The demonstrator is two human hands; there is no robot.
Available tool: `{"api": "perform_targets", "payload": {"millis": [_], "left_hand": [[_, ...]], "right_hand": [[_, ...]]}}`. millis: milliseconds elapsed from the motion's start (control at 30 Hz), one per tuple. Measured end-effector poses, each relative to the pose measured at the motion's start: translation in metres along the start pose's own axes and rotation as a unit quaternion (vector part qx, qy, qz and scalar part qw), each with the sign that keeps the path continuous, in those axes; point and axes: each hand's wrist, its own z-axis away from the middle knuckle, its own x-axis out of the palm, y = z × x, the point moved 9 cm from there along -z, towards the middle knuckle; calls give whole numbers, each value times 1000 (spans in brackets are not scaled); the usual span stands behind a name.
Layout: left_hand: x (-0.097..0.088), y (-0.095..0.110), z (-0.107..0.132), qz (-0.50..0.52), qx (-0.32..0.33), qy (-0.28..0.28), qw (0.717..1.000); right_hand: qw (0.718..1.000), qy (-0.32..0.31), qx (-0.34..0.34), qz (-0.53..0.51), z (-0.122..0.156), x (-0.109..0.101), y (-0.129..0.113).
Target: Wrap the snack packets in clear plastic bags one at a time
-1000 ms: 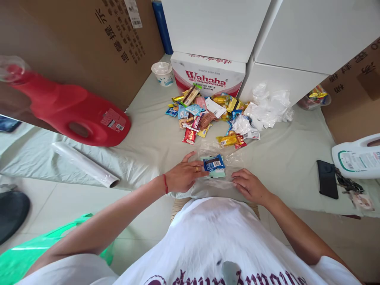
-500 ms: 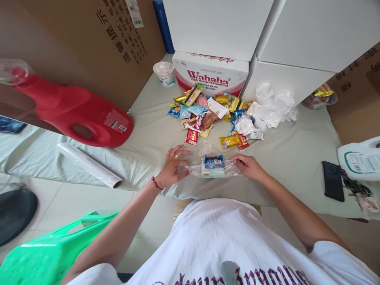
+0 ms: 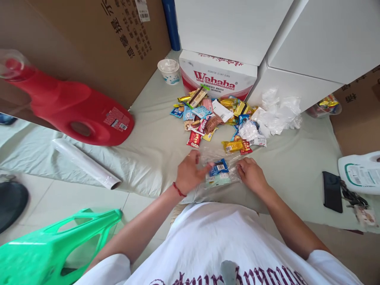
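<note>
A clear plastic bag (image 3: 234, 156) lies on the cloth close to my body. In it, or under its film, sit a blue snack packet (image 3: 219, 168) and a pale green packet (image 3: 218, 180); the blue one partly covers the green one. My left hand (image 3: 190, 172) is at the bag's left side, thumb stretched over the blue packet and apart from the fingers, slightly blurred. At the right edge, the curled fingers of my right hand (image 3: 252, 174) pinch the film. Beyond both hands is a heap of wrapped snacks (image 3: 204, 114).
A red jug (image 3: 89, 114) and a plastic-wrapped roll (image 3: 86, 163) lie at left, a green stool (image 3: 53, 245) below. Behind the snacks are a paper cup (image 3: 169, 72), a Wahaha carton (image 3: 218, 75) and crumpled plastic bags (image 3: 280, 109). A phone (image 3: 332, 191) lies at right.
My left hand has let go of the bag's left edge and moved right, over the bag. The blue packet now sits tilted. My right hand stays at the right edge.
</note>
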Motion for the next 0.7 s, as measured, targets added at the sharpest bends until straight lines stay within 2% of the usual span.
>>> {"api": "perform_targets", "payload": {"millis": [67, 133, 200, 300, 367, 433, 500, 567, 700], "left_hand": [[13, 24, 6, -79, 26, -30, 996], [21, 30, 11, -148, 39, -57, 987], [26, 14, 14, -182, 7, -95, 979], [26, -31, 18, -128, -84, -143, 978], [23, -57, 23, -48, -133, -141, 980], [20, -74, 28, 22, -163, -119, 979], [19, -84, 34, 58, -182, -98, 977], [20, -88, 39, 70, -192, -87, 975], [24, -88, 41, 63, -190, -86, 976]], "right_hand": [[1000, 14, -24, 0, 2, -3, -3], [998, 32, -47, -2, 4, -6, -5], [994, 67, -79, -21, 6, -13, -9], [979, 95, -157, -92, 5, -21, -29], [972, 68, -195, -109, -2, -17, -49], [974, 12, -211, -78, -12, -6, -67], [975, -50, -215, -26, -21, 7, -81], [973, -86, -215, 14, -24, 13, -88], [972, -82, -215, 37, -17, 14, -94]]}}
